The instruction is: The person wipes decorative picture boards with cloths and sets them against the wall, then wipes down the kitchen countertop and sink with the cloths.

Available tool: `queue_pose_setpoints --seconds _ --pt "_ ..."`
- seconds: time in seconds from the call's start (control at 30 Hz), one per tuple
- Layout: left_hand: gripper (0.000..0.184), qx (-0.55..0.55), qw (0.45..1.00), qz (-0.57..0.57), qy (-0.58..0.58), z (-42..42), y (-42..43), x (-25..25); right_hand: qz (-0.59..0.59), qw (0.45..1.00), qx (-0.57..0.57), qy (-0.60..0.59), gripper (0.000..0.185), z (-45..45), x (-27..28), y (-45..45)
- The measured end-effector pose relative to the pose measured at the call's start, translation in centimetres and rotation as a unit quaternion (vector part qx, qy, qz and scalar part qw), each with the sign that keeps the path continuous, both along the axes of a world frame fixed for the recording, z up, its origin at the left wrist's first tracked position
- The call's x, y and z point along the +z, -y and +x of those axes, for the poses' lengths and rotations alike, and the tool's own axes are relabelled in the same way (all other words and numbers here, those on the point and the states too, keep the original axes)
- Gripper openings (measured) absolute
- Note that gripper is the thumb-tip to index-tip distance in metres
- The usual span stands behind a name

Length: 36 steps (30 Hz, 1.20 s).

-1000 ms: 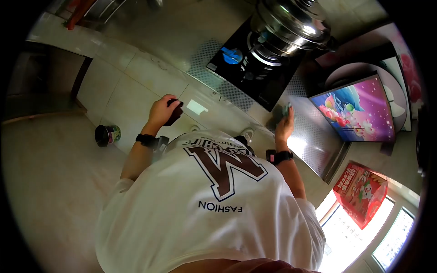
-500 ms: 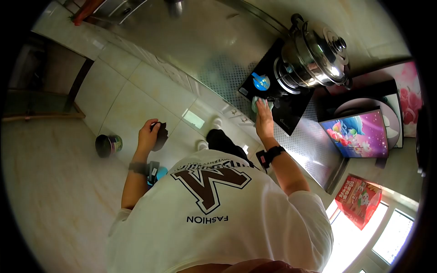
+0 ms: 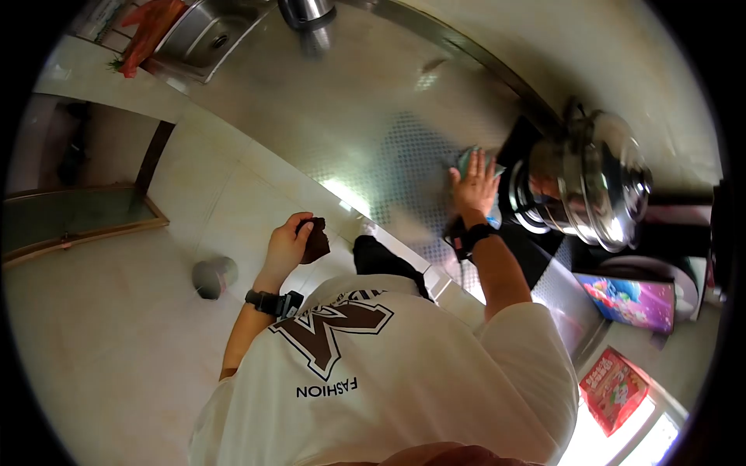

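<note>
My left hand [image 3: 287,250] is closed around the edge of a dark brown piece [image 3: 315,242] with a jagged rim. It is held in the air in front of my body; its material is unclear. Out to the right, my right hand [image 3: 475,189] presses a pale green cloth [image 3: 465,161] flat onto the patterned metal counter [image 3: 412,155], fingers extended over it. The cloth lies beside the black stove [image 3: 522,247], mostly covered by the hand. A bit of something blue [image 3: 494,215] shows near my right wrist.
A large steel steamer pot [image 3: 594,182] stands on the stove. Beyond the counter are a sink [image 3: 210,39], a kettle [image 3: 307,11] and a red bag [image 3: 151,35]. A blurred round container [image 3: 214,278] is at my left. A decorated box [image 3: 629,301] sits right.
My right hand has moved with the cloth from the stove's front edge onto the counter at its left. My left hand still holds the brown piece. The view has shifted, showing more sink.
</note>
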State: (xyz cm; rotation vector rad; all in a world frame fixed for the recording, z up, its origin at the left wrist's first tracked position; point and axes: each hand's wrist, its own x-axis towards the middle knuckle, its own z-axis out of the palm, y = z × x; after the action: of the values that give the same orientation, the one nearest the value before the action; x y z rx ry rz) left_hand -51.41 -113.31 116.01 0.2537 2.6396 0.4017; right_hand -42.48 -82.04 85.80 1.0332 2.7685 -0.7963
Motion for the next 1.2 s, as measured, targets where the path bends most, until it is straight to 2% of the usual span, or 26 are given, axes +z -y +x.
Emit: queue_pose_setpoints --seconds 0.2,0.27,0.33,0.4,0.43,0.47,0.53,0.57,0.6,0.63,0.67,0.73,0.77,0.8,0.9,1.0,1.07,1.13,1.17,1.2 --pt "0.027 0.021 1.0 -0.011 -0.012 -15.8 -2.1 0.6 0.021 0.998 0.015 0.061 0.083 -15.6 -4.9 -7.2" --pt "0.027 0.064 0.996 0.054 0.039 -18.7 -2.7 0.0 0.002 0.998 -0.004 0.055 0.081 -18.8 -6.2 -8.2" --pt "0.029 0.029 0.995 0.058 0.082 -21.8 -4.5 -1.3 -0.005 0.998 -0.031 0.06 0.081 -19.9 -7.1 -9.1" --pt "0.031 -0.02 0.985 0.114 0.129 -24.5 -7.4 -2.3 -0.01 0.996 -0.058 0.065 0.081 -19.7 -7.9 -8.6" --pt "0.034 -0.065 0.984 0.109 0.126 -26.0 -8.8 -2.9 0.018 0.999 -0.047 0.014 0.082 -19.9 -8.3 -7.0" --pt "0.034 -0.078 0.98 0.109 0.144 -28.1 -9.7 -4.4 0.049 0.998 -0.038 -0.028 0.082 -19.4 -8.1 -5.5" --pt "0.037 -0.096 0.98 0.145 0.095 -31.8 -10.5 -7.9 -0.006 0.998 -0.005 -0.056 0.086 -17.1 -4.2 -1.4" --pt "0.037 -0.106 0.976 0.151 0.113 -33.3 -11.4 -8.8 -0.035 0.999 0.007 -0.04 0.086 -16.2 -1.7 0.7" --pt "0.042 -0.243 0.968 -0.006 -0.062 -34.8 -12.3 -9.0 -0.066 0.997 0.018 -0.024 0.086 -15.3 1.0 3.0" --pt "0.047 -0.364 0.887 -0.153 -0.238 -36.0 -12.6 -9.0 -0.087 0.996 0.009 -0.008 0.085 -14.4 3.4 5.6" --pt "0.047 -0.373 0.888 -0.141 -0.229 -37.0 -12.1 -9.1 -0.108 0.994 0.003 0.005 0.084 -13.9 5.3 8.2" --pt "0.059 -0.568 0.802 -0.147 -0.114 -39.4 -10.0 -9.4 -0.129 0.991 -0.031 0.026 0.082 -14.0 8.4 12.6" --pt "0.064 -0.582 0.799 -0.143 -0.06 -40.8 -8.4 -9.6 -0.147 0.987 -0.05 0.037 0.081 -14.9 9.8 14.3" --pt "0.064 -0.579 0.804 -0.113 -0.067 -42.2 -6.8 -9.5 -0.143 0.987 -0.058 0.048 0.081 -16.0 11.0 15.9" --pt "0.068 -0.558 0.816 -0.12 -0.098 -48.1 -4.3 -9.2 -0.185 0.97 -0.151 0.04 0.074 -19.6 13.6 19.7" --pt "0.068 -0.465 0.818 -0.286 -0.181 -55.3 -4.6 -10.3 -0.2 0.963 -0.172 0.052 0.068 -23.6 12.6 20.7" --pt "0.07 -0.385 0.842 -0.32 -0.201 -58.9 -5.0 -11.9 -0.236 0.959 -0.143 0.063 0.063 -24.6 12.0 19.7" --pt "0.07 -0.388 0.844 -0.323 -0.182 -60.2 -6.6 -12.1 -0.255 0.963 -0.077 0.041 0.063 -24.9 11.8 17.8" --pt "0.07 -0.394 0.839 -0.325 -0.185 -60.6 -7.2 -12.4 -0.228 0.972 -0.039 0.03 0.062 -25.4 10.7 16.7" --pt "0.07 -0.4 0.835 -0.327 -0.189 -61.1 -7.7 -12.9 -0.227 0.973 -0.038 0.033 0.062 -26.2 9.7 15.4"
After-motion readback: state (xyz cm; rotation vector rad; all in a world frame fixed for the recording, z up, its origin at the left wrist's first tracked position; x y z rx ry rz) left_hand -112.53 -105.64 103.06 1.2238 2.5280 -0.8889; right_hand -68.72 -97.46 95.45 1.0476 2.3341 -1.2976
